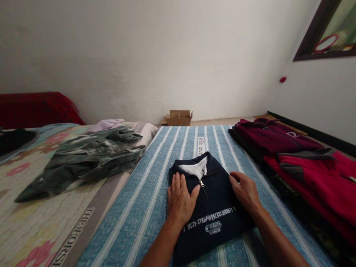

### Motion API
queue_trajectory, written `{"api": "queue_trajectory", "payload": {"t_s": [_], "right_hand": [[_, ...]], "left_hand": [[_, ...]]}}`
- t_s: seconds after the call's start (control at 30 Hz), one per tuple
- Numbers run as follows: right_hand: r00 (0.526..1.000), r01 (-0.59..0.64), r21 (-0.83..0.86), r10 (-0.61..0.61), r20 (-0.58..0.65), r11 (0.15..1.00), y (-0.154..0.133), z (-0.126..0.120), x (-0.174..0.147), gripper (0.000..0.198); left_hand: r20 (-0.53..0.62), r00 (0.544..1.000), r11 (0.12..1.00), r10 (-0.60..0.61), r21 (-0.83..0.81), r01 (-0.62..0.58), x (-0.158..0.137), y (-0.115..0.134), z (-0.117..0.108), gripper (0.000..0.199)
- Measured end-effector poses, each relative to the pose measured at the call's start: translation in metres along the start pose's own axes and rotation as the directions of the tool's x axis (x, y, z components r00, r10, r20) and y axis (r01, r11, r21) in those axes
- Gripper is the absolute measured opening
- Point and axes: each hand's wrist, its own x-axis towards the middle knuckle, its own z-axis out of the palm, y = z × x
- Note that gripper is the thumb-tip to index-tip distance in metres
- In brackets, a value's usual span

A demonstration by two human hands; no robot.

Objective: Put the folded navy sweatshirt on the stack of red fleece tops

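I see a bed (pixel 155 174) with a blue striped cover, and it has lots of open room in the middle. The far edge of the bed ends near a white wall (pixel 155 55). On the floor by that wall sits a small cardboard box (pixel 179 118). On my left lies a crumpled gray-green garment (pixel 89 157) on a flowery sheet (pixel 33 222). On my right is a row of red and dark red folded clothes (pixel 300 155), close to the right edge of the bed. The striped space between these two piles is free.

In that space, right in front of me, lies a folded navy sweater (pixel 211 207). My left hand (pixel 180 200) lies flat on the left part of it, fingers spread out and holding nothing. My right hand (pixel 246 191) rests on the right edge of the sweater, with the fingers curled a little at the cloth. I cannot tell if it pinches the cloth.

The sweater is folded into a neat block. It has a short zipper at the neck, a white patch inside the collar, and white letters across the front.
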Motion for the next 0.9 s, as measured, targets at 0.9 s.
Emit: {"api": "queue_trajectory", "payload": {"t_s": [0.9], "right_hand": [[0.787,-0.538,0.385,0.282,0.549,0.750,0.021,-0.014,0.010,0.029]], "left_hand": [[0.446,0.729,0.043,-0.520,-0.838,0.544,0.025,-0.034,-0.031,0.020]]}}
